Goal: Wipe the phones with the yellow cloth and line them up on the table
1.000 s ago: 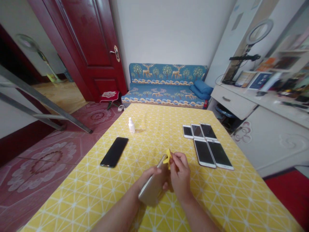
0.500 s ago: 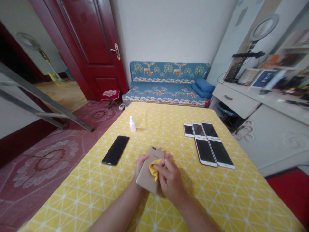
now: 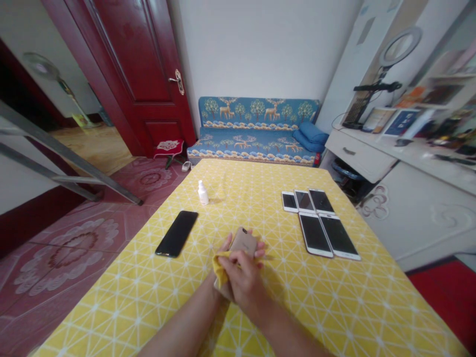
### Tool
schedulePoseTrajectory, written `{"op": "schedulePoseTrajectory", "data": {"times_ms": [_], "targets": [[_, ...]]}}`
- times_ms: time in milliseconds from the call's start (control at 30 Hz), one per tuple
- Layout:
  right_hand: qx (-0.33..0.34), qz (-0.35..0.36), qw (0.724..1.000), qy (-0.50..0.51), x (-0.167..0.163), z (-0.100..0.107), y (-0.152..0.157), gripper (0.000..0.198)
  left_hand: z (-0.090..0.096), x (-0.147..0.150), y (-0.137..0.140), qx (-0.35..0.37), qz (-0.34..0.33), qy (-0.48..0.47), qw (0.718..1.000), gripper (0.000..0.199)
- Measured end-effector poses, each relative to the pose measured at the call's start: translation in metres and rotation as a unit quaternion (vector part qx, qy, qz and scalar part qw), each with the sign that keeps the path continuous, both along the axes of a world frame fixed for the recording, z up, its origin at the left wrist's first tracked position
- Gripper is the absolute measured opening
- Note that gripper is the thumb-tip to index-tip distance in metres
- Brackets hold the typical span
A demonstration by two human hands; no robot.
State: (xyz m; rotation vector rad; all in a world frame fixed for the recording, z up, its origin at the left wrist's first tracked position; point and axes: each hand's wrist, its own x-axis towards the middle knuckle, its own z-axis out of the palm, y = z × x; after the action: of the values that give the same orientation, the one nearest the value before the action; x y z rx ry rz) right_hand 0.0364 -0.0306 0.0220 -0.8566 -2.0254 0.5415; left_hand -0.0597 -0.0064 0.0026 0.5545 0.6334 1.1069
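Holding a gold phone (image 3: 244, 241) back-side up just above the table (image 3: 260, 317), the left hand (image 3: 238, 248) supports it from beneath, fingertips curling around the far edges. The right hand (image 3: 240, 280) lies across the near half of the phone, fingers closed on a small yellow cloth (image 3: 219, 267) pressed against the casing. The phone is a flat rounded rectangle with a matte metallic champagne finish; a small dark camera lens sits near its far corner. Its near end is hidden under the right hand. The cloth is soft and crumpled, and pokes out at 9 o'clock of the right hand.

The table carries a yellow tablecloth printed with a white triangular lattice. A glossy black phone (image 3: 176, 233) lies flat, well apart at 10 o'clock of the hands. A small white plastic bottle (image 3: 203, 193) with a narrow cap stands upright at 11 o'clock. At 2 o'clock, five white-framed phones (image 3: 320, 223) with dark screens lie face up, edges touching, three small ones behind two larger ones.

A blue patterned sofa (image 3: 256, 129) stands at 12 o'clock beyond the table, beside a dark red panelled door (image 3: 141, 74).
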Motion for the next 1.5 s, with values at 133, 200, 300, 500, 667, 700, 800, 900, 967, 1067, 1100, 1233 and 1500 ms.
{"op": "schedulePoseTrajectory", "data": {"times_ms": [133,200,300,500,667,700,800,900,967,1067,1100,1233,1500], "targets": [[-0.014,-0.13,0.989,0.069,0.023,-0.009,0.029,0.035,0.008,0.007,-0.001,-0.107,-0.048,-0.015,0.993,0.044],[-0.042,-0.167,0.983,0.066,0.037,-0.014,0.038,0.037,0.013,0.007,0.0,-0.125,-0.068,-0.047,0.989,0.044],[-0.077,-0.19,0.975,0.085,0.051,-0.015,0.043,0.032,0.02,0.001,0.002,-0.094,-0.077,-0.091,0.988,0.043],[-0.137,-0.074,0.978,0.135,0.052,0.0,0.028,0.021,0.029,-0.033,0.008,-0.021,0.177,0.034,0.983,0.057],[-0.187,0.103,0.977,0.02,0.041,0.017,0.006,0.019,0.026,-0.047,0.017,-0.013,0.335,0.176,0.926,0.052],[-0.187,0.09,0.978,0.007,0.038,0.018,0.003,0.015,0.025,-0.045,0.018,-0.008,0.347,0.195,0.917,0.052],[-0.196,0.016,0.98,0.042,0.03,0.009,0.002,0.03,0.018,-0.033,0.018,0.023,0.345,0.228,0.91,0.058],[-0.211,-0.063,0.971,0.09,0.029,-0.009,0.01,0.075,0.007,-0.018,0.018,0.071,0.288,0.218,0.93,0.061],[-0.195,-0.132,0.967,0.095,0.032,-0.018,0.016,0.076,-0.001,-0.009,0.016,0.096,0.221,0.197,0.95,0.065],[-0.142,-0.212,0.965,0.059,0.046,-0.022,0.026,0.054,-0.008,-0.001,0.013,0.134,0.146,0.197,0.96,0.069],[-0.123,-0.226,0.966,0.038,0.052,-0.021,0.028,0.048,-0.009,0.0,0.012,0.143,0.13,0.203,0.96,0.068],[-0.074,-0.265,0.96,-0.05,0.072,-0.017,0.036,0.037,-0.006,0.001,0.006,0.169,0.075,0.195,0.963,0.059],[-0.009,-0.228,0.94,-0.253,0.067,-0.027,0.032,0.051,0.0,-0.002,0.006,0.213,0.055,0.256,0.941,0.052]]}}
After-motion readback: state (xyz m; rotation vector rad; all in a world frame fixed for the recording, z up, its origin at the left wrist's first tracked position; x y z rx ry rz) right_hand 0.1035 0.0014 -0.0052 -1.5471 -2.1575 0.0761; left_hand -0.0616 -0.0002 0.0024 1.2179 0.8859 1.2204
